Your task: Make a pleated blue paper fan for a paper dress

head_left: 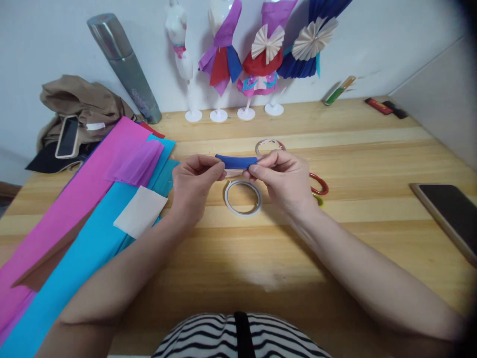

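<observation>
A short dark blue paper strip [238, 162] is stretched level between my two hands above the table. My left hand [196, 184] pinches its left end between thumb and fingers, and my right hand [281, 176] pinches the right end. Just under the strip shows a pale pinkish piece [234, 173], partly hidden. A white roll of tape [226, 199] lies flat right below the hands. Behind my right hand is another tape ring [257, 145]. The red scissor-like handle [321, 185] sticks out beside that hand, the rest of it covered.
Pink [85, 184] and turquoise paper [85, 248] lie at left with a cream square [141, 211]. A grey flask [130, 72], a brown cloth bag [80, 97] and dressed mini mannequins [221, 64] stand behind. A phone [450, 214] lies at right; a green glue tube [339, 92] is farther back.
</observation>
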`<state>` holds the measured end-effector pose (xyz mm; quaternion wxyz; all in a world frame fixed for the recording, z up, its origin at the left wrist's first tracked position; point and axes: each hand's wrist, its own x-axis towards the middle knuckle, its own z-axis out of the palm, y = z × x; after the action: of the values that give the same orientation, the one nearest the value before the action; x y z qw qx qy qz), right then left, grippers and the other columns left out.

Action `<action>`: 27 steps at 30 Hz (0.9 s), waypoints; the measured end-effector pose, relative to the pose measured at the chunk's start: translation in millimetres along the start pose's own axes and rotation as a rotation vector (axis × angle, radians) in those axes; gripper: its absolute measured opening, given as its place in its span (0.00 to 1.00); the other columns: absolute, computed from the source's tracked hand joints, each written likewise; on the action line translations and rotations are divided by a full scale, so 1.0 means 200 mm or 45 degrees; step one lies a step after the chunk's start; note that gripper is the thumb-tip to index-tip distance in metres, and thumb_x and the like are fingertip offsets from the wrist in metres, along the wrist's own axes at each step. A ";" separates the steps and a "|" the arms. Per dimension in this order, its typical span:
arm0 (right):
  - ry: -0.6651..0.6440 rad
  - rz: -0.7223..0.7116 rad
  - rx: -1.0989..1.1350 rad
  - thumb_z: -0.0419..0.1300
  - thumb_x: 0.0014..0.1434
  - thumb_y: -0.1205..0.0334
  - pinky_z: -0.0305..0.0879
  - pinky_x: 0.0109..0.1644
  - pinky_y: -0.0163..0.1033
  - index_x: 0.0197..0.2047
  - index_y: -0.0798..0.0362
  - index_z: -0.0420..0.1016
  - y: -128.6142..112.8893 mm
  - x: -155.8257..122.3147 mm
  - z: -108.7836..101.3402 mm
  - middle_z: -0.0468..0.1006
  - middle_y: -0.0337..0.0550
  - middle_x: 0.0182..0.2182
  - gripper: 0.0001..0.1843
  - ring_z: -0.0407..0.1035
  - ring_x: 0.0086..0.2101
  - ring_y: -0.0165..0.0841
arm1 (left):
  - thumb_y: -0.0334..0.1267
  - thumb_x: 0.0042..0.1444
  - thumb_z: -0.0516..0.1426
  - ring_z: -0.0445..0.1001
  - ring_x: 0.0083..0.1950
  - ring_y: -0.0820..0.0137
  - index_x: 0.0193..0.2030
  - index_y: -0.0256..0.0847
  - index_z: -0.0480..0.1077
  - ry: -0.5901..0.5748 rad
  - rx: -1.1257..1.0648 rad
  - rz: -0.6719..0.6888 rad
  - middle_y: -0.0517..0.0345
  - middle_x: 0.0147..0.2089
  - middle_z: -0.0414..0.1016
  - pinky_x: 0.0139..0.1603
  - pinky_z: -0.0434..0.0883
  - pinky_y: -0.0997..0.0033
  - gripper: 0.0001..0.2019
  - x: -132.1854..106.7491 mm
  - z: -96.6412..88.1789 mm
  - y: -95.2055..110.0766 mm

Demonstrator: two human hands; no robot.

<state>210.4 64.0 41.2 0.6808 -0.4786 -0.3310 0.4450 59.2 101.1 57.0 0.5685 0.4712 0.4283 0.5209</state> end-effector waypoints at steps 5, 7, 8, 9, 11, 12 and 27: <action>-0.004 -0.033 0.003 0.74 0.40 0.67 0.70 0.30 0.34 0.20 0.52 0.73 0.01 0.01 0.00 0.77 0.36 0.20 0.12 0.74 0.22 0.28 | 0.35 0.42 0.66 0.73 0.25 0.75 0.24 0.39 0.73 -0.022 0.011 0.014 0.64 0.21 0.73 0.32 0.71 0.74 0.06 0.01 0.00 -0.02; -0.018 -0.015 -0.008 0.74 0.40 0.65 0.71 0.30 0.35 0.20 0.51 0.72 0.03 0.02 -0.02 0.77 0.35 0.19 0.13 0.74 0.22 0.28 | 0.35 0.43 0.66 0.73 0.25 0.75 0.25 0.39 0.73 -0.041 0.010 0.006 0.64 0.21 0.73 0.32 0.72 0.74 0.06 0.02 0.00 -0.03; -0.034 -0.001 -0.020 0.75 0.41 0.65 0.71 0.31 0.35 0.21 0.51 0.72 0.04 0.02 -0.02 0.76 0.35 0.19 0.13 0.74 0.22 0.28 | 0.35 0.43 0.66 0.73 0.25 0.75 0.25 0.39 0.73 -0.046 0.011 0.004 0.64 0.21 0.73 0.32 0.72 0.74 0.06 0.02 -0.01 -0.04; -0.048 0.009 -0.035 0.75 0.41 0.64 0.72 0.31 0.36 0.21 0.51 0.72 0.05 0.03 -0.03 0.76 0.35 0.19 0.13 0.74 0.23 0.29 | 0.35 0.43 0.66 0.73 0.25 0.75 0.25 0.39 0.73 -0.046 0.012 0.007 0.64 0.21 0.74 0.32 0.72 0.74 0.06 0.03 -0.01 -0.05; -0.056 -0.003 -0.058 0.75 0.42 0.64 0.72 0.32 0.36 0.22 0.50 0.72 0.06 0.03 -0.03 0.76 0.35 0.20 0.14 0.74 0.23 0.29 | 0.35 0.44 0.65 0.73 0.25 0.76 0.25 0.39 0.73 -0.046 0.020 0.029 0.64 0.21 0.74 0.32 0.72 0.74 0.05 0.03 -0.01 -0.06; -0.045 -0.022 -0.059 0.75 0.43 0.64 0.72 0.32 0.36 0.22 0.50 0.72 0.06 0.03 -0.03 0.76 0.34 0.20 0.14 0.74 0.23 0.29 | 0.35 0.44 0.65 0.73 0.25 0.76 0.25 0.39 0.73 -0.045 0.025 0.047 0.64 0.21 0.74 0.32 0.71 0.74 0.05 0.03 -0.01 -0.06; -0.034 -0.134 -0.115 0.74 0.44 0.65 0.67 0.30 0.41 0.21 0.46 0.76 -0.01 0.00 -0.02 0.77 0.37 0.22 0.11 0.69 0.24 0.31 | 0.32 0.46 0.66 0.75 0.27 0.75 0.26 0.40 0.74 -0.065 -0.007 0.154 0.64 0.24 0.75 0.33 0.72 0.74 0.04 -0.02 -0.01 0.00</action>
<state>213.7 61.7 42.9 0.6765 -0.4848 -0.3843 0.3995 56.9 98.1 56.6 0.5480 0.5078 0.3827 0.5435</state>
